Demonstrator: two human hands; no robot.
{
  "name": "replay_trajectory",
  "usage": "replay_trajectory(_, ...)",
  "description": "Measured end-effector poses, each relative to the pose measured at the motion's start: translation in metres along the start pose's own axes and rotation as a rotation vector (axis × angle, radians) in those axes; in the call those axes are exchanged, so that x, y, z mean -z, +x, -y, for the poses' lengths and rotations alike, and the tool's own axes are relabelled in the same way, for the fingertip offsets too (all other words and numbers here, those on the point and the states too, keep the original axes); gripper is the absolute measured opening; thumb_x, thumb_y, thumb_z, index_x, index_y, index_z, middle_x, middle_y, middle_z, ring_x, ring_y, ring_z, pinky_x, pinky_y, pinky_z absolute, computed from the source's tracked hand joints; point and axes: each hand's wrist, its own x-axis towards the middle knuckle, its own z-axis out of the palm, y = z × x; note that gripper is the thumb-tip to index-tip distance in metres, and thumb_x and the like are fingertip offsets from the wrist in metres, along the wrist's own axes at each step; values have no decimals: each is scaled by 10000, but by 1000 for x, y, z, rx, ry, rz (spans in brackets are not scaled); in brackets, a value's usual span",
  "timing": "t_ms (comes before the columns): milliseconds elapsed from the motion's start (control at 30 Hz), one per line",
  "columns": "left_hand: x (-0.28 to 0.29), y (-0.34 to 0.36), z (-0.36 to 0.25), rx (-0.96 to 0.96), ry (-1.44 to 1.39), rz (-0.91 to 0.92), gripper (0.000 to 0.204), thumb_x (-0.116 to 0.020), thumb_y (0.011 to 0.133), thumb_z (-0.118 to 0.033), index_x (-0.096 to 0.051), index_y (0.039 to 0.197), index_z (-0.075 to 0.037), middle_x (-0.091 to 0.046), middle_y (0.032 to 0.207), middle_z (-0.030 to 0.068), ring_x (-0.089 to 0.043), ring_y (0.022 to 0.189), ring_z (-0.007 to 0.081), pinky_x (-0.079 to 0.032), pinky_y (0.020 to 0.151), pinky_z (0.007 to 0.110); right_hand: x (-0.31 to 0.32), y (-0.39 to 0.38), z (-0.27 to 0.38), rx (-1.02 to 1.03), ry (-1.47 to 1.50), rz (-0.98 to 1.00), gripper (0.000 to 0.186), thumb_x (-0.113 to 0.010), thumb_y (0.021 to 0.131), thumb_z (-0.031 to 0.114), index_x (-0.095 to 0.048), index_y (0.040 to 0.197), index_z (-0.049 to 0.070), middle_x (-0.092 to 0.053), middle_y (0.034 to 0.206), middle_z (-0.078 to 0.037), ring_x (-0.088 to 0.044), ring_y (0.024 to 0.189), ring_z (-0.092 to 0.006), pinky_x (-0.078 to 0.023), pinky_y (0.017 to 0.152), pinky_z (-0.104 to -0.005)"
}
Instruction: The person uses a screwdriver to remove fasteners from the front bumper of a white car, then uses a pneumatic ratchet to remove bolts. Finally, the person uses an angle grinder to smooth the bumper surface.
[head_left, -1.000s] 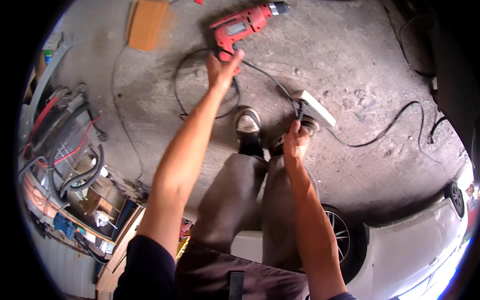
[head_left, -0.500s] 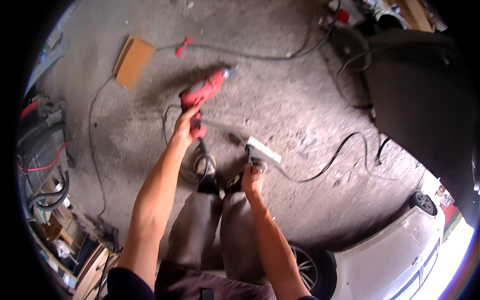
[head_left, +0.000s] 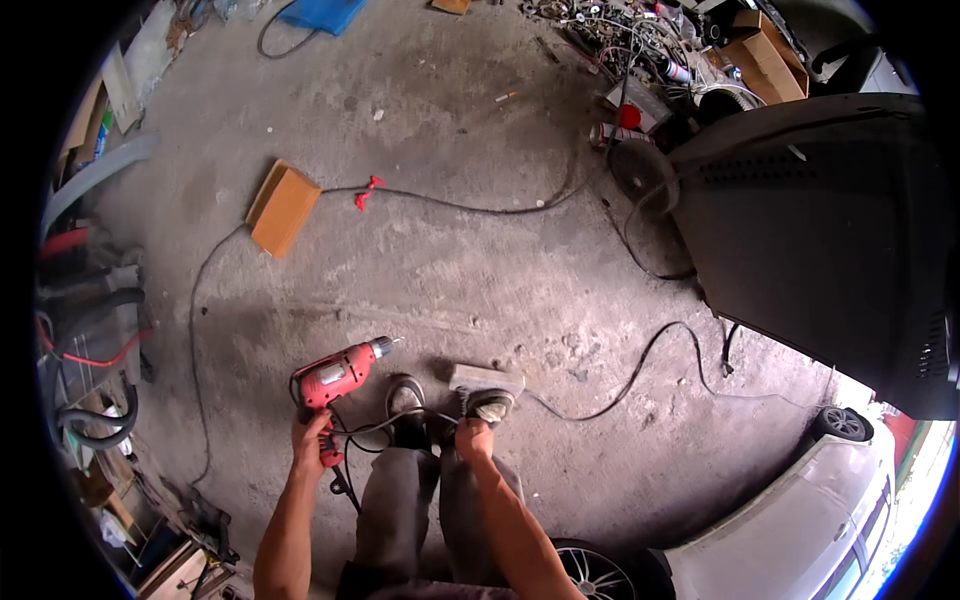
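Note:
In my left hand (head_left: 312, 437) is a red corded drill (head_left: 335, 378), gripped by its handle. Its chuck and thin bit point right and a little away from me. A dark cord (head_left: 385, 428) loops from the drill across to my right hand (head_left: 474, 438). That hand is closed around the cord's dark end, in front of my right shoe (head_left: 490, 405). Just beyond the hand lies a pale, dusty, oblong power strip (head_left: 500, 379), with a cable running off to the right. Whether the cord end touches the strip I cannot tell.
An open cardboard box (head_left: 285, 212) sits on the concrete floor, a cable (head_left: 440, 202) running past it by a red bracket-like piece (head_left: 367, 192). A large dark panel (head_left: 800, 240) stands at right, a silver car (head_left: 780, 510) at lower right. Loose parts (head_left: 620, 40) are heaped at the far right.
The drill has come back toward me and to the left, its bit turning more to the right. My right hand has moved nearer and slightly left. The view has tilted farther out.

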Motion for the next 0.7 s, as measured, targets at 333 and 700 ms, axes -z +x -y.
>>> replay_trajectory(333, -2, -113, -55, -109, -15, 39, 288, -682, 759, -185, -480, 942, -90, -511, 697, 29, -487, 439, 120, -423, 376, 253, 40, -119, 5, -7, 418, 27, 340, -471, 863, 327, -673, 831, 54, -603, 627, -74, -572, 578, -142, -457, 558, -296)
replay_trajectory(700, -23, -300, -166, -33, -239, 478, 234, -633, 773, -186, -474, 914, -89, -471, 672, 29, -500, 434, 139, -417, 337, 292, 189, -339, 104, 245, 825, 214, 407, -442, 947, 370, -616, 958, 2, -636, 795, -33, -547, 643, -101, -444, 575, -260)
